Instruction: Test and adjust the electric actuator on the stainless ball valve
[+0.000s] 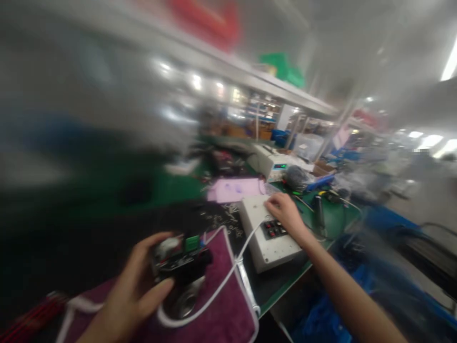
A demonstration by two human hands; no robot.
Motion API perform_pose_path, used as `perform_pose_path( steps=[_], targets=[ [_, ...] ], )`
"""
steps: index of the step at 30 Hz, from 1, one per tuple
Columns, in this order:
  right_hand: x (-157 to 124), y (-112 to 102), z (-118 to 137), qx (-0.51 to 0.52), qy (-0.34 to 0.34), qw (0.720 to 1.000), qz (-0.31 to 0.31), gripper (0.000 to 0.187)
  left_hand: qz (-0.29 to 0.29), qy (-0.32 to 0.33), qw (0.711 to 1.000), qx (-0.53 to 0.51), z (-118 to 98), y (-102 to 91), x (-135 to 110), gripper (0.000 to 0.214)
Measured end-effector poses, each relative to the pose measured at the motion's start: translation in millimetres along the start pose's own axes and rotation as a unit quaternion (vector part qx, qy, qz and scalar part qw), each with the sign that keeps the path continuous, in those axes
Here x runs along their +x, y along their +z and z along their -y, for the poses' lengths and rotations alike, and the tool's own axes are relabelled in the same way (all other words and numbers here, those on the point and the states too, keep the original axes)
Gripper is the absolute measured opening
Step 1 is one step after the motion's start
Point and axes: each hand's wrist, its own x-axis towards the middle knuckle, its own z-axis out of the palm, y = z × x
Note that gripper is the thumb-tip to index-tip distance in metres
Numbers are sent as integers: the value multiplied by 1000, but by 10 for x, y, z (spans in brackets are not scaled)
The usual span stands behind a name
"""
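My left hand (139, 281) is closed around a small electronic assembly (178, 262), which carries a dark circuit board and a green terminal block (192, 243). A round metal part shows at its lower end. Under it lies a purple cloth (221, 290) with a white border. On the white box (255, 228) rests my right hand (283, 209), its fingers curled against the top beside a block of black and red switches (273, 230). Whether those fingers pinch anything is hidden. A white cable (228, 278) loops from the box towards the assembly.
Loose screws and small metal parts (230, 221) are scattered behind the cloth. Pink paper (235, 189) lies farther back, near a bench instrument (273, 164) with a lit display. At the lower left is a red object (35, 317), blurred. A shelf (250, 78) runs above the green bench.
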Motion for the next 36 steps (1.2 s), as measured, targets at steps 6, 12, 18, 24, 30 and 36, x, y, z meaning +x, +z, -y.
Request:
perform_pose_path(
  steps=[6, 12, 18, 24, 30, 36],
  targets=[
    [-10, 14, -159, 16, 11, 1000, 1, 27, 48, 52, 995, -68, 74, -95, -15, 77],
    [-27, -34, -183, 3, 33, 999, 17, 31, 81, 53, 988, -120, 105, -79, -51, 70],
    [-22, -16, -225, -5, 48, 999, 18, 37, 62, -50, 969, -234, -2, 39, -88, 52],
    [-48, -12, -263, -10, 50, 999, 15, 38, 68, -84, 961, -254, -11, 61, -85, 51],
    [-53, -8, -247, -22, 45, 999, 13, 39, 78, -45, 978, -190, 53, 59, -95, 59],
    [-22, -38, -205, -31, 34, 999, 26, 41, 107, -20, 989, -95, 41, 54, -100, 93]
  ],
)
